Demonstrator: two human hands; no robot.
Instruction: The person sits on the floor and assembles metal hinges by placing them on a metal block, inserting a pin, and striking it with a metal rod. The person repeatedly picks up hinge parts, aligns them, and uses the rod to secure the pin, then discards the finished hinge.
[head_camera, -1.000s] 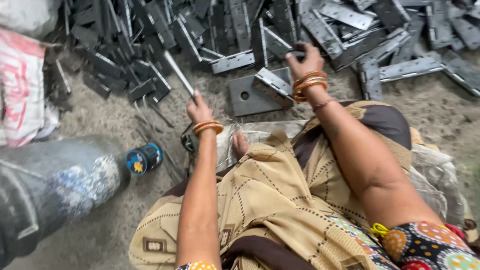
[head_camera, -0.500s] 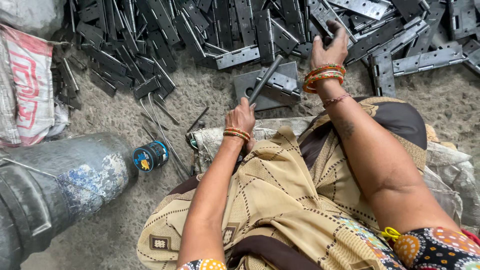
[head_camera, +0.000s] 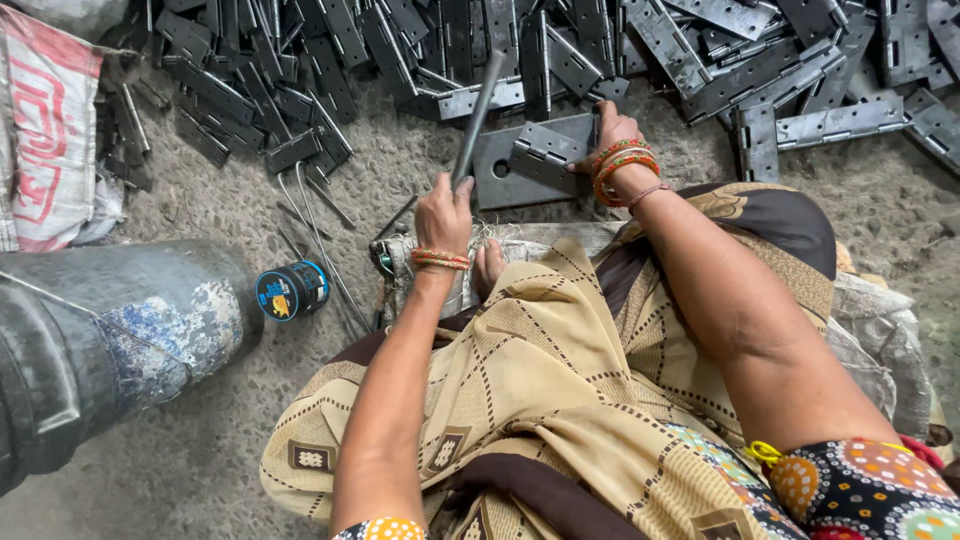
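Head view:
Left hand (head_camera: 443, 212): clenched on a grey metal rod (head_camera: 477, 115) — rod rose up and away from the fist, tip over the hinge pile (head_camera: 330, 60).
Right hand (head_camera: 612, 135): pressed on a hinge (head_camera: 545, 155) — grasp unclear, fingers hidden.
Hinge: lay on a flat steel plate (head_camera: 500, 170), just right of the rod.
Blue-rimmed spool (head_camera: 291, 290): left of and below the fist.

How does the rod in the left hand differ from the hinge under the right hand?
The rod is thin and round, gripped by the left hand and raised at a slant; the hinge is a wide, flat piece, lying on the metal plate under the right hand. The rod looks plain; the hinge has holes. Both are dull grey metal.
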